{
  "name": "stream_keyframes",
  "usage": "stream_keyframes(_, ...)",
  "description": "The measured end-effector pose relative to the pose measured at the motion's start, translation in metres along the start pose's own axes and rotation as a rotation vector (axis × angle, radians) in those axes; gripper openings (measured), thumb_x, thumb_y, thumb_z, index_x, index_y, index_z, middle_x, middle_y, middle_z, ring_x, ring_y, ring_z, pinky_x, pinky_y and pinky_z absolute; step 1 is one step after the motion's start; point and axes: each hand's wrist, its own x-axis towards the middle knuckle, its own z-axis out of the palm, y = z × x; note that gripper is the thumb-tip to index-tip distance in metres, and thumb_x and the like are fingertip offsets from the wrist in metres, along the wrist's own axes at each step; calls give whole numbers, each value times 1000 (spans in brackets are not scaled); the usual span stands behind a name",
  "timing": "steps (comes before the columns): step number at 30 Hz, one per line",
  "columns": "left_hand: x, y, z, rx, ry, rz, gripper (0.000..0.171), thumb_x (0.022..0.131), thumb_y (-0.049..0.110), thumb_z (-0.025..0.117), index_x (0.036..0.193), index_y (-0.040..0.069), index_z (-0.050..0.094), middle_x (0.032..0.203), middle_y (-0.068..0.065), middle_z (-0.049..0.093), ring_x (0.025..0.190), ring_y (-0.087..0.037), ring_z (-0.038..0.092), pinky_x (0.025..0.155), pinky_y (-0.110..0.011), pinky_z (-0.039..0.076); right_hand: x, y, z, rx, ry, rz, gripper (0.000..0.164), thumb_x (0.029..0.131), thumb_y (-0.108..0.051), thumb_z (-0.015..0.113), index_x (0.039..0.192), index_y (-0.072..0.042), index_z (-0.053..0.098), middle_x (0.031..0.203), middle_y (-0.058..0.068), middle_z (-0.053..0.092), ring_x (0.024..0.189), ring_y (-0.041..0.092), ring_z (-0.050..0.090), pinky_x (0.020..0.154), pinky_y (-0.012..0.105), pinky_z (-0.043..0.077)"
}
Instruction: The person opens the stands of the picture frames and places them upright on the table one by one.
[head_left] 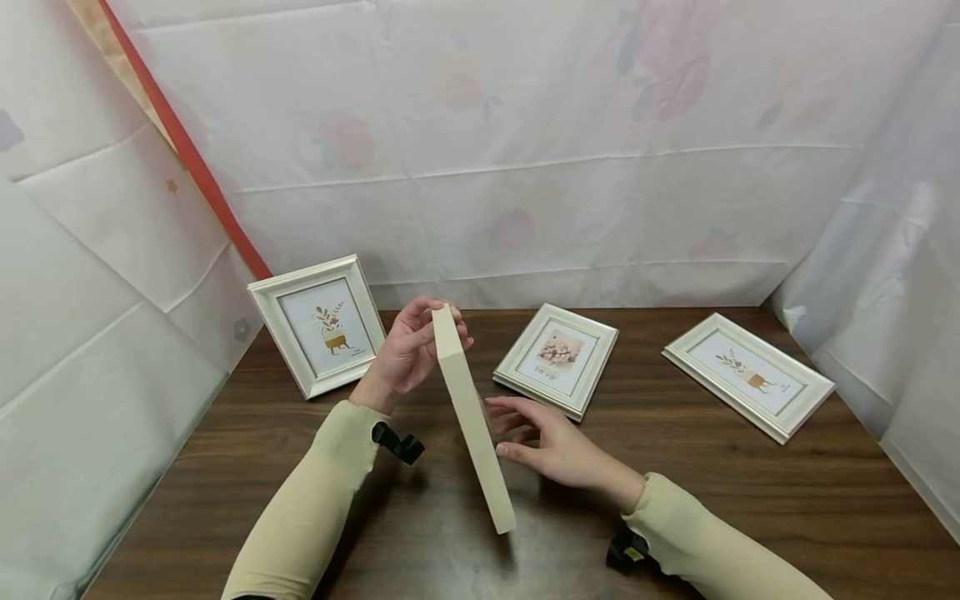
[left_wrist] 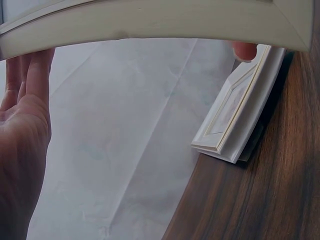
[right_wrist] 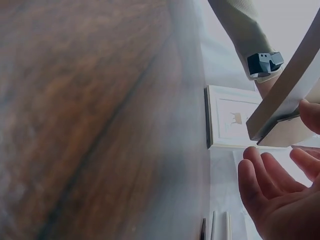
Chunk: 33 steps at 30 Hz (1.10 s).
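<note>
My left hand (head_left: 408, 350) grips the upper end of a cream picture frame (head_left: 476, 433), held tilted and edge-on over the table. In the left wrist view the frame's side (left_wrist: 175, 22) spans the top, with my left hand (left_wrist: 25, 125) reaching behind it. My right hand (head_left: 551, 442) is close against the frame's right side, fingers loosely bent. From the right wrist, a flap (right_wrist: 290, 131) stands out from the frame's back. My right thumb (right_wrist: 311, 115) lies at that flap; the other fingers are spread below, apart from it. Whether the thumb presses the flap is unclear.
A frame with a plant picture (head_left: 322, 325) stands at the left, beside my left hand. A second frame, with a flower photo (head_left: 555, 358), is behind my right hand. Another plant-picture frame (head_left: 750, 375) is farther right. White patterned cloth (head_left: 525, 167) hangs behind the dark wooden table (head_left: 225, 492).
</note>
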Motion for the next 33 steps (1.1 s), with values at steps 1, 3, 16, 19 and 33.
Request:
stream_keyframes(1,0,0,0,2,2,0,25,101,1,48,116,10,67,114,-13,63,103,-25,67,95,-46,52,0,-1,0,0,-3,7,56,93,-15,73,143,-9,49,123,6,64,109,27,64,88,40,54)
stream_keyframes(3,0,1,1,7,5,0,25,101,1,49,116,10,67,114,-12,63,103,-25,67,95,-46,52,1,-2,0,-1,-9,22,54,93,-15,72,142,-9,50,120,6,65,107,25,65,86,39,55)
stream_keyframes(16,0,-1,0,20,1,-6,23,100,2,51,116,10,67,114,-12,64,103,-24,67,94,-46,52,0,-2,-2,-39,30,25,50,93,-13,73,138,-8,54,116,7,63,101,23,65,85,42,54)
stream_keyframes(19,0,-1,-1,23,-1,-8,24,100,2,51,116,10,67,115,-12,64,103,-24,67,94,-46,52,-2,0,-6,-57,35,21,48,93,-15,72,137,-9,55,114,6,63,101,23,64,85,41,54)
stream_keyframes(33,-3,2,-1,76,18,-29,23,100,0,53,115,11,67,114,-13,62,102,-25,66,91,-44,54,-8,-3,-28,-122,99,18,46,88,-14,78,131,-10,61,108,1,62,99,19,60,82,38,54)
